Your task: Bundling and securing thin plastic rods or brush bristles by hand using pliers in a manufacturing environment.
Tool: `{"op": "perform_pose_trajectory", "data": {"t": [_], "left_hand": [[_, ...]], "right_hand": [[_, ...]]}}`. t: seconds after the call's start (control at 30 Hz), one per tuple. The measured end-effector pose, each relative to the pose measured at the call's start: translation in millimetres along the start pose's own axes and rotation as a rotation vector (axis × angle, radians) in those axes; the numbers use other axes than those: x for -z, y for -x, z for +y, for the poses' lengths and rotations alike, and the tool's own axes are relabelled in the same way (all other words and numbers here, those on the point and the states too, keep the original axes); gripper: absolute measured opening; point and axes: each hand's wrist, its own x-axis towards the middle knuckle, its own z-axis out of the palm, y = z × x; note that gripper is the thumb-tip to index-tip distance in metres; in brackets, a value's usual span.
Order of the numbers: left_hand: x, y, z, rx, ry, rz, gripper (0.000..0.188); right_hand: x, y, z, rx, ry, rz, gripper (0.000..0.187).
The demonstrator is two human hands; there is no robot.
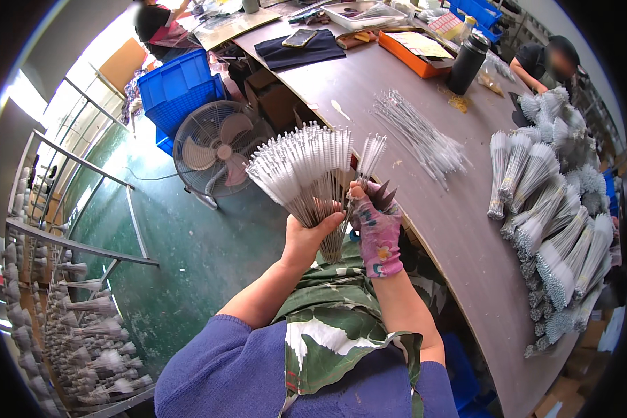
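Observation:
My bare left hand (306,237) is closed around a thick fanned bundle of thin wire brushes (303,167), white bristles up and bare wire stems down. Beside it, my right hand (377,233) wears a pink flowered glove. Its fingers pinch a small group of the same brushes (372,155), held apart from the big bundle at the top. Dark pointed shapes (383,197) show at the right hand's fingers; I cannot make out what they are. The lower stems hang over my camouflage apron (334,320).
Loose brushes (421,136) lie on the grey table (467,244), with tied brush bundles (561,230) heaped at its right. A black flask (468,64) and orange box (414,56) stand farther back. A floor fan (223,152), blue crates (177,90) and metal rack (83,247) are left. Two people sit beyond.

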Motion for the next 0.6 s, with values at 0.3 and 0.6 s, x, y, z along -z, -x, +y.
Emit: {"op": "perform_pose_trajectory", "data": {"t": [0.3,0.6], "left_hand": [[1.0,1.8,-2.6,-0.026,-0.074,-0.022,0.015],[-1.2,0.4,3.4,-0.088,-0.208,0.02,0.015]], "right_hand": [[-0.7,1.8,0.8,0.005,-0.012,-0.038,0.02],[0.8,-0.5,3.9,0.079,0.051,-0.004,0.015]]}}
